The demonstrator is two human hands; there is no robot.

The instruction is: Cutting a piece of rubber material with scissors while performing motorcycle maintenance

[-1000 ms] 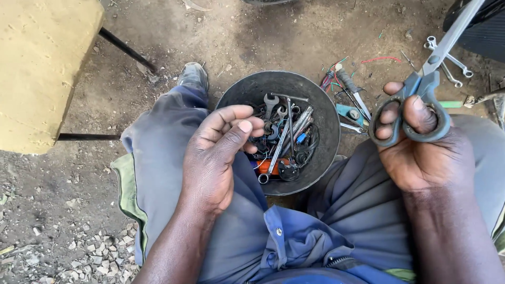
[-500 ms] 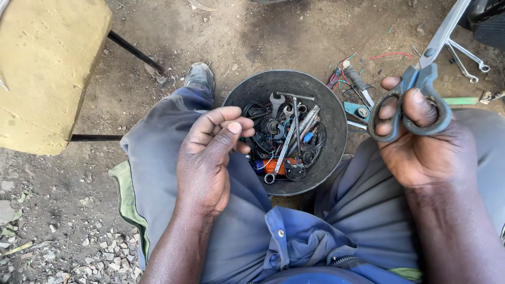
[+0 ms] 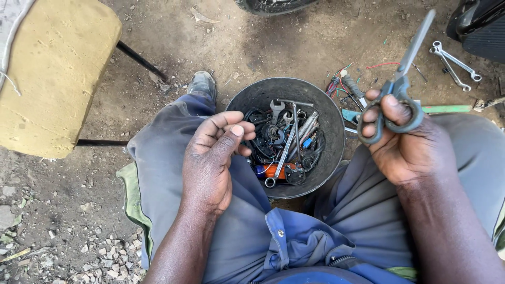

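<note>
- Head view: a round dark bucket (image 3: 331,131) stands on the ground in the middle of the frame, between the person's knees.
- In it lie many spanners (image 3: 286,142), black cables and an orange-handled tool (image 3: 278,171), all mixed together.
- The right hand (image 3: 407,144), at the right of the frame, has its grip closed around grey scissors (image 3: 400,87); fingers pass through the handles and the blades point to the upper right.
- The left hand (image 3: 210,163), in the centre left, is above the left thigh, with fingers curled and thumb against the fingertips; I cannot tell if it pinches something.
- The ground is dry, dusty soil with small stones at lower left.
- A yellow foam seat (image 3: 52,73) fills the upper left; two spanners (image 3: 455,63) and coloured wires (image 3: 347,84) lie at upper right.
</note>
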